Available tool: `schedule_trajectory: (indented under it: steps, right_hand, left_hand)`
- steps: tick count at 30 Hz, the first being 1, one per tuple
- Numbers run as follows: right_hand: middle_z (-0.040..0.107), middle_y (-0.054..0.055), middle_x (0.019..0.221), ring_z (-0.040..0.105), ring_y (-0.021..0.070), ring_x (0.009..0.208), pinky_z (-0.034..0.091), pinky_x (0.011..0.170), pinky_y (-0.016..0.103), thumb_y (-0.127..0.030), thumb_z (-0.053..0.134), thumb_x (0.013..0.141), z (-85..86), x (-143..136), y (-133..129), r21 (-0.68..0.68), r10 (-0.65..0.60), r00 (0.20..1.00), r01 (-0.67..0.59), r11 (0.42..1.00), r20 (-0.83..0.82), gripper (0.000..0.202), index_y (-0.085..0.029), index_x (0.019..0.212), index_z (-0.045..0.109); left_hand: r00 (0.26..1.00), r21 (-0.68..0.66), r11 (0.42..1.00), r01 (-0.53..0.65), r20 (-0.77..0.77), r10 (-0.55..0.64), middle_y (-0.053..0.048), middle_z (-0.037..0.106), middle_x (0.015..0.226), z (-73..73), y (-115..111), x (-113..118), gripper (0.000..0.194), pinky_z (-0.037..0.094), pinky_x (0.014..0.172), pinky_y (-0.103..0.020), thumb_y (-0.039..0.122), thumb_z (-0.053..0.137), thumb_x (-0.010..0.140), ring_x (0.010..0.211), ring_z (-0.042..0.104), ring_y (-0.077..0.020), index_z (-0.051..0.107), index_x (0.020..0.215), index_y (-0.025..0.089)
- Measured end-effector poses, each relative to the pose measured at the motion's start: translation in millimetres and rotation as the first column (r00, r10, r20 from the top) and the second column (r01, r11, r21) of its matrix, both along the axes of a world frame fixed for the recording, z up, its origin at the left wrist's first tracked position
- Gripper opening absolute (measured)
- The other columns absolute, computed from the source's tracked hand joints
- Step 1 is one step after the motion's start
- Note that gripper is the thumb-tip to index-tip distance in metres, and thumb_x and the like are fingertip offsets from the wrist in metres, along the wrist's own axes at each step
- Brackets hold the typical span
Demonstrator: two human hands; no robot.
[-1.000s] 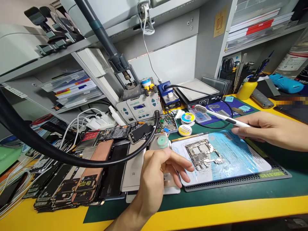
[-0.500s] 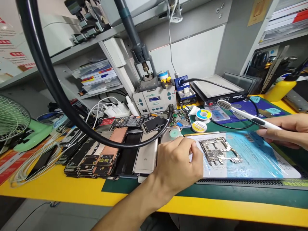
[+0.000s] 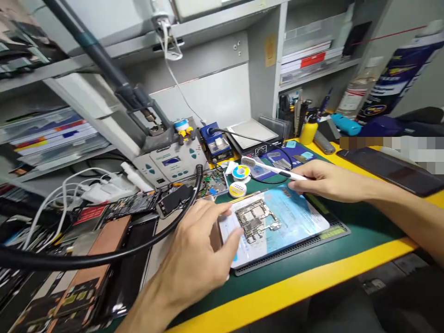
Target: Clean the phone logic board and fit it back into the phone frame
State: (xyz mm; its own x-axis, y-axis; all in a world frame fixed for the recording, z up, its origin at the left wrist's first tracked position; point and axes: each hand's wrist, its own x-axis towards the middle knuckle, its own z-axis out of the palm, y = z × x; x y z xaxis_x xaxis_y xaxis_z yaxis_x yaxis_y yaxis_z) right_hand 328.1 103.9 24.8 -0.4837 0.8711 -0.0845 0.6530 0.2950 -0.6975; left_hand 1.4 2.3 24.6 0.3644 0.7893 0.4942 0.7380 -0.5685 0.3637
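A phone logic board [image 3: 255, 219] lies flat on a blue-and-white covered pad [image 3: 301, 217]. My left hand [image 3: 201, 252] is at the pad's left edge, thumb and index finger spread apart, with nothing seen between them. Whether its fingertips touch the pad I cannot tell. Pinched in my right hand [image 3: 322, 180] is a white toothbrush [image 3: 277, 170], its bristled head pointing left, above the pad's far edge and apart from the board.
Stacked phone parts [image 3: 93, 259] crowd the left side under a thick black hose [image 3: 114, 260]. Behind the pad stand a soldering station [image 3: 171, 159], solder spools [image 3: 241, 172] and a tray of small boards [image 3: 213, 182]. A yellow bottle [image 3: 309, 129] and dark phone [image 3: 391, 169] are at right.
The view has swung right. My left hand has gone from a loose fist to spread fingers by the pad. My right hand still holds the toothbrush over the far side.
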Motion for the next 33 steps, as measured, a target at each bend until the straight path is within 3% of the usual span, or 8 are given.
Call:
schedule_trajectory:
  steps: [2, 5, 8, 11, 16, 22, 33]
  right_hand:
    - [0.046, -0.001, 0.068, 0.040, 0.0158, 0.063, 0.032, 0.059, 0.032, -0.078, 0.062, 0.089, 0.9, 1.0, -0.6, -0.005, 0.010, 1.000, -0.011, 1.000, -0.015, 0.061, -0.021, 0.068, 0.060]
    - [0.049, -0.001, 0.067, 0.042, 0.0159, 0.061, 0.033, 0.057, 0.031, -0.067, 0.062, 0.091, 1.7, 2.9, -1.4, -0.011, 0.016, 0.999, -0.016, 1.000, -0.041, 0.052, -0.019, 0.075, 0.072]
    - [0.046, -0.002, 0.065, 0.041, 0.0152, 0.060, 0.032, 0.055, 0.030, -0.064, 0.065, 0.090, 1.3, 3.9, -1.0, -0.006, 0.010, 0.997, -0.011, 1.000, -0.072, 0.048, -0.020, 0.071, 0.069]
    - [0.045, -0.002, 0.064, 0.039, 0.0142, 0.057, 0.030, 0.052, 0.029, -0.063, 0.066, 0.090, 0.0, 4.8, 0.0, 0.001, 0.003, 0.996, -0.003, 1.000, -0.089, 0.047, -0.022, 0.067, 0.063]
    - [0.044, -0.002, 0.063, 0.039, 0.0136, 0.055, 0.031, 0.049, 0.028, -0.061, 0.062, 0.092, -1.8, 6.0, 0.4, 0.014, 0.000, 0.997, 0.001, 1.000, -0.075, 0.047, -0.024, 0.064, 0.054]
    - [0.042, -0.002, 0.064, 0.037, 0.0139, 0.055, 0.031, 0.048, 0.028, -0.059, 0.061, 0.092, -2.9, 5.8, -1.1, 0.005, 0.002, 0.999, -0.001, 1.000, -0.046, 0.046, -0.024, 0.065, 0.051]
    - [0.042, -0.003, 0.065, 0.036, 0.0133, 0.057, 0.029, 0.051, 0.028, -0.061, 0.066, 0.093, -1.2, 4.2, -0.3, -0.017, -0.001, 0.999, 0.000, 1.000, -0.049, 0.048, -0.022, 0.067, 0.054]
  left_hand:
    - [0.993, 0.000, 0.998, 0.060, -0.105, -0.060, -0.007, 0.082, 0.121, 2.0, -0.8, 4.2, 0.040, 0.058, 0.102, -0.045, 0.033, 0.078, 0.095, 0.112, 0.075, -0.0277, 0.075, 0.132, 0.018]
    - [0.974, 0.019, 0.995, 0.094, -0.210, -0.088, -0.010, 0.080, 0.128, 1.7, -0.8, 9.6, 0.049, 0.057, 0.103, -0.050, 0.035, 0.079, 0.096, 0.118, 0.074, -0.0322, 0.069, 0.141, 0.017]
    - [0.964, 0.050, 0.993, 0.109, -0.247, -0.094, -0.009, 0.079, 0.130, -1.7, 0.9, 11.8, 0.043, 0.057, 0.101, -0.044, 0.031, 0.071, 0.101, 0.118, 0.072, -0.0277, 0.062, 0.142, 0.019]
    - [0.965, 0.055, 0.993, 0.102, -0.248, -0.085, -0.007, 0.075, 0.135, -6.5, 1.2, 10.8, 0.048, 0.053, 0.110, -0.038, 0.028, 0.069, 0.102, 0.123, 0.070, -0.0226, 0.056, 0.148, 0.021]
    - [0.967, 0.140, 0.988, 0.067, -0.253, -0.030, -0.012, 0.072, 0.135, -13.4, -2.4, 8.7, 0.062, 0.051, 0.115, -0.034, 0.029, 0.072, 0.101, 0.125, 0.068, -0.0221, 0.050, 0.156, 0.012]
    - [0.964, 0.189, 0.980, 0.056, -0.266, -0.004, -0.015, 0.073, 0.130, -15.2, -3.6, 11.9, 0.059, 0.053, 0.114, -0.035, 0.029, 0.072, 0.102, 0.123, 0.071, -0.0230, 0.053, 0.152, 0.005]
    - [0.967, 0.258, 0.966, 0.019, -0.252, 0.048, -0.013, 0.072, 0.132, -17.7, -6.5, 14.4, 0.047, 0.051, 0.115, -0.033, 0.027, 0.071, 0.102, 0.123, 0.069, -0.0209, 0.061, 0.143, 0.007]
